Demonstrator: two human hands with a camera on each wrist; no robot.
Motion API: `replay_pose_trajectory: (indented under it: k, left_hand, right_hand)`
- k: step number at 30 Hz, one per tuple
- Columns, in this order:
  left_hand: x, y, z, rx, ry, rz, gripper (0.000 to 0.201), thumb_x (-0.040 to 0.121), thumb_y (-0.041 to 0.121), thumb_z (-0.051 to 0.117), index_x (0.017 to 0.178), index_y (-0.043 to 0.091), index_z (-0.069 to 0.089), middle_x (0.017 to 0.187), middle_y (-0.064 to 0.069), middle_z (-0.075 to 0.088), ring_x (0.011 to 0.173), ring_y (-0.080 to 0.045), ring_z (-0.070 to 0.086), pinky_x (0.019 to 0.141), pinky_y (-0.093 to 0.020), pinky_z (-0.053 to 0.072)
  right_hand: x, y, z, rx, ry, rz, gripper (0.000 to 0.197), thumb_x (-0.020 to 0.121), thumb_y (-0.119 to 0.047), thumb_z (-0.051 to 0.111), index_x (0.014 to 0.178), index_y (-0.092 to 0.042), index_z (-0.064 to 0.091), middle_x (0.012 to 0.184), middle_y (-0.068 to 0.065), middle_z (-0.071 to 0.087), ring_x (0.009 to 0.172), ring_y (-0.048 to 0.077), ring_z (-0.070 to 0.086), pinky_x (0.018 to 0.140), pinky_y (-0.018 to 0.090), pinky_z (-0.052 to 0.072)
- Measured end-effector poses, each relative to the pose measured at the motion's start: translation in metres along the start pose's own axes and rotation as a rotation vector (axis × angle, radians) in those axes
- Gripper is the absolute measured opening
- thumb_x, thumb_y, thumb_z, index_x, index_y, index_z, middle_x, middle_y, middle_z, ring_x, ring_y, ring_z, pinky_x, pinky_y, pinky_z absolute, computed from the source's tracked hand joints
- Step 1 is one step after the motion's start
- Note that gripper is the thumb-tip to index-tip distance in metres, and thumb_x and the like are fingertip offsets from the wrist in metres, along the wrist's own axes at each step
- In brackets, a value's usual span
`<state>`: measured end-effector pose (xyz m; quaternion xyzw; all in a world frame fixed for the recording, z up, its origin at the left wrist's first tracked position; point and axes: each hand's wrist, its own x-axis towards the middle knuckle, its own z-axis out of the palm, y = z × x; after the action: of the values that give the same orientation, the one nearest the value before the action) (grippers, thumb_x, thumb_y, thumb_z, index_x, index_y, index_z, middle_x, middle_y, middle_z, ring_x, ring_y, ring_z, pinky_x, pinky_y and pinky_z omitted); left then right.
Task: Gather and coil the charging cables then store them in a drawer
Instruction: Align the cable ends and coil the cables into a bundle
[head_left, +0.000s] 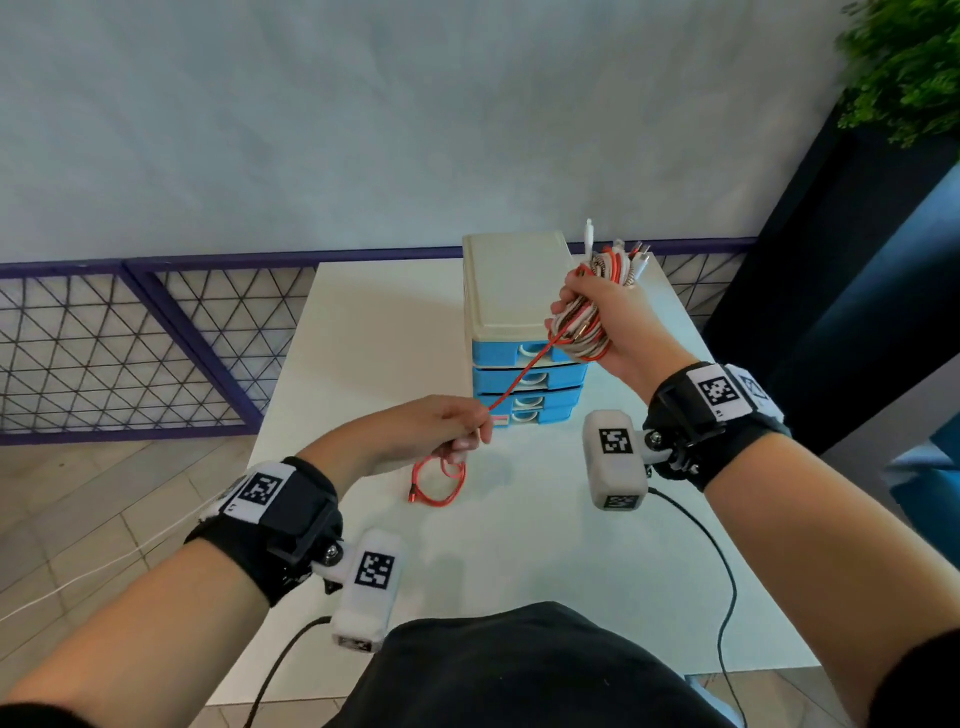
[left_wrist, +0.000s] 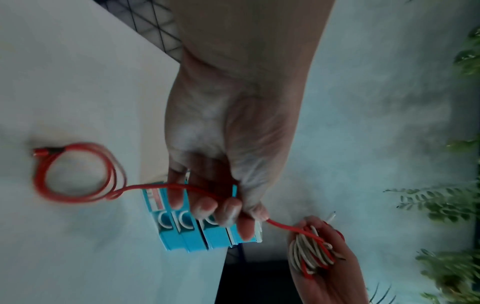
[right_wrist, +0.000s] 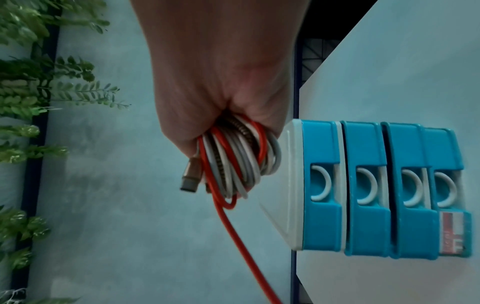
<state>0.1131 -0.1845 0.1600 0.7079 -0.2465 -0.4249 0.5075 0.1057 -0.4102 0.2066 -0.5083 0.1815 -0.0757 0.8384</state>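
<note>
My right hand (head_left: 592, 317) grips a coiled bundle of red and white cables (head_left: 584, 332) raised beside the top of the drawer unit (head_left: 511, 291), several plugs sticking out above the fist. In the right wrist view the bundle (right_wrist: 239, 160) fills the fist and a metal plug hangs out. A red cable (head_left: 519, 375) runs taut from the bundle down to my left hand (head_left: 460, 428), which pinches it. Its loose end lies as a small loop (head_left: 439, 483) on the white table. The left wrist view shows the red cable (left_wrist: 187, 188) crossing my fingers (left_wrist: 205, 205) and the loop (left_wrist: 75, 172).
The small blue drawer unit with a cream top has several shut drawers (right_wrist: 369, 189) with white handles. It stands at the back of the white table (head_left: 363, 338). A purple mesh railing (head_left: 130, 338) is on the left and a dark planter with greenery (head_left: 904, 67) on the right.
</note>
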Motion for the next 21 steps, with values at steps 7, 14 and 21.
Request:
replay_pose_trajectory:
  k: [7, 14, 21]
  left_hand:
    - [0.017, 0.029, -0.02, 0.503, 0.44, 0.207, 0.011, 0.086, 0.014, 0.064, 0.084, 0.022, 0.071, 0.068, 0.018, 0.063, 0.061, 0.001, 0.052, 0.068, -0.023, 0.043]
    - [0.022, 0.058, -0.012, 0.49, 0.688, 0.415, 0.022, 0.075, 0.016, 0.075, 0.088, 0.017, 0.057, 0.081, 0.003, 0.063, 0.076, -0.019, 0.059, 0.07, -0.027, 0.047]
    - [0.02, 0.049, -0.014, 0.333, 0.519, -0.023, 0.041, 0.093, 0.048, 0.046, 0.072, 0.013, 0.054, 0.058, 0.002, 0.045, 0.047, -0.013, 0.04, 0.05, -0.024, 0.035]
  right_hand:
    - [-0.015, 0.005, 0.003, -0.157, -0.285, 0.202, 0.005, 0.09, -0.005, 0.056, 0.087, -0.008, 0.059, 0.099, 0.014, 0.073, 0.1, 0.026, 0.07, 0.083, 0.043, 0.057]
    - [-0.029, 0.016, 0.009, -0.234, -0.437, 0.345, 0.012, 0.093, -0.007, 0.053, 0.1, -0.002, 0.062, 0.088, 0.016, 0.073, 0.081, 0.026, 0.073, 0.074, 0.038, 0.058]
    - [-0.026, 0.013, 0.002, -0.291, -0.406, 0.2, 0.009, 0.092, -0.011, 0.058, 0.083, -0.012, 0.06, 0.074, 0.005, 0.064, 0.068, 0.019, 0.066, 0.071, 0.037, 0.055]
